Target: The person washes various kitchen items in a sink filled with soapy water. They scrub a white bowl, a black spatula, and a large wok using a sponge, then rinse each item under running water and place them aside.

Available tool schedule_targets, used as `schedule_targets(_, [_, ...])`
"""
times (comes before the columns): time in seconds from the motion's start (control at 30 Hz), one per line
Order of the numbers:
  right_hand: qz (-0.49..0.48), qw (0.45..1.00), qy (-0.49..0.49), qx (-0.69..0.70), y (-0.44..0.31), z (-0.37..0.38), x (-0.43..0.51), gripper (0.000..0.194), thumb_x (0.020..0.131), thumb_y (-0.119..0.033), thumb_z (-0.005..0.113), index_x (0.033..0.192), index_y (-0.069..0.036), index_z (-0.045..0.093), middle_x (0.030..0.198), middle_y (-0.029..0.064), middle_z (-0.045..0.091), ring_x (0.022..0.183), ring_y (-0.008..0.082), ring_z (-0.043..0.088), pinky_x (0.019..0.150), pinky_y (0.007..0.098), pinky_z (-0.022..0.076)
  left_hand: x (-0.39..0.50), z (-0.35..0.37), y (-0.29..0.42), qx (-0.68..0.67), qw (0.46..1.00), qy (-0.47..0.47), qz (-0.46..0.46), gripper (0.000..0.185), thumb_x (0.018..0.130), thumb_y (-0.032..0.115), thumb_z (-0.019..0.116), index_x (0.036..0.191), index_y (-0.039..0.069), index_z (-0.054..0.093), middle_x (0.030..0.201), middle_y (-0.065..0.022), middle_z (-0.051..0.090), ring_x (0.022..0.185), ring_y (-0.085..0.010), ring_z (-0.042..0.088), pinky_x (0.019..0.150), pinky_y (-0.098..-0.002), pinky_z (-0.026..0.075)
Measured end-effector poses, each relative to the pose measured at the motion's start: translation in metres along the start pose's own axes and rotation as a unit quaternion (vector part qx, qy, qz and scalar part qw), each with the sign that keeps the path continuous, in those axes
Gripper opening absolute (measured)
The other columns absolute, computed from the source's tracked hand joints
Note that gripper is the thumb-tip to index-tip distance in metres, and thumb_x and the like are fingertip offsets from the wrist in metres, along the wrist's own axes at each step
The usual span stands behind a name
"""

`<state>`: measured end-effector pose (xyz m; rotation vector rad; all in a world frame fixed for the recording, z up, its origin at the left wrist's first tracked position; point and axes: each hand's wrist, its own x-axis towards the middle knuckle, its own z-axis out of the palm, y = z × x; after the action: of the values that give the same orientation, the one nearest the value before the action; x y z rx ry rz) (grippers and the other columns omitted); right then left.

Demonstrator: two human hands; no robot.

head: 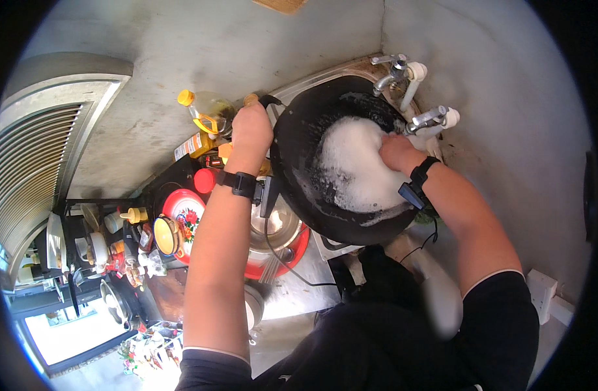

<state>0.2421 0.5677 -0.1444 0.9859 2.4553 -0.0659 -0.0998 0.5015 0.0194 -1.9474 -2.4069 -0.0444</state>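
A large black wok (299, 161) sits over the sink, tilted, with thick white suds (350, 151) spread across its inside. My left hand (252, 128) is closed around the wok's handle (250, 99), whose wooden end shows past my fist. Inside the wok, against the right part of the foam, is my right hand (399, 152). Its fingers are sunk in the suds, so whether it holds anything is hidden. Black straps with small devices circle both wrists.
Two metal taps (394, 76) (428, 119) stand at the wok's far right rim. Left of it are an oil bottle (216, 110), a yellow bottle (196, 145), a floral enamel tray (181, 207) and a steel bowl (277, 225) on a red-rimmed tray (299, 249). A cable (299, 281) hangs from my left wrist.
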Motion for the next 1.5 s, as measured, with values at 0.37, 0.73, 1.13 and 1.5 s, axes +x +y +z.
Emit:
schedule_targets(0.37, [-0.268, 0.908, -0.065, 0.315, -0.105, -0.016, -0.049, 0.042, 0.077, 0.001, 0.057, 0.117, -0.003, 0.066, 0.113, 0.0220, 0.064, 0.106, 0.0400, 0.061, 0.090, 0.0459, 0.0494, -0.005, 0.000, 0.001, 0.016, 1.000, -0.015, 0.018, 0.023, 0.086, 0.003, 0.057, 0.106, -0.008, 0.061, 0.099, -0.0260, 0.070, 0.089, -0.0368, 0.072, 0.078, -0.0422, 0.059])
schedule_targets(0.73, [-0.012, 0.898, 0.213, 0.385, -0.154, -0.084, 0.056, 0.020, 0.078, -0.008, 0.064, 0.097, -0.003, 0.072, 0.095, 0.0247, 0.068, 0.097, 0.0434, 0.064, 0.086, 0.0475, 0.0519, -0.007, -0.007, 0.004, 0.037, 0.999, -0.030, 0.012, 0.020, 0.082, 0.004, 0.062, 0.100, -0.005, 0.065, 0.099, -0.0249, 0.070, 0.095, -0.0351, 0.071, 0.082, -0.0411, 0.058])
schedule_targets(1.13, [-0.248, 0.884, 0.092, 0.385, -0.167, -0.084, -0.026, 0.035, 0.072, -0.008, 0.065, 0.107, -0.003, 0.068, 0.107, 0.0229, 0.065, 0.101, 0.0428, 0.062, 0.085, 0.0484, 0.0510, 0.001, -0.006, 0.007, 0.027, 0.999, -0.039, -0.007, 0.024, 0.083, 0.003, 0.061, 0.104, -0.007, 0.063, 0.102, -0.0267, 0.070, 0.098, -0.0366, 0.070, 0.084, -0.0412, 0.057])
schedule_targets(1.5, [-0.145, 0.982, -0.003, 0.118, -0.050, 0.000, -0.079, 0.016, 0.081, -0.011, 0.060, 0.085, -0.003, 0.073, 0.112, 0.0138, 0.061, 0.107, 0.0324, 0.059, 0.090, 0.0401, 0.0518, -0.007, -0.005, 0.006, 0.036, 0.998, -0.041, 0.004, 0.026, 0.084, 0.003, 0.061, 0.107, -0.008, 0.059, 0.102, -0.0274, 0.069, 0.098, -0.0375, 0.070, 0.084, -0.0413, 0.057])
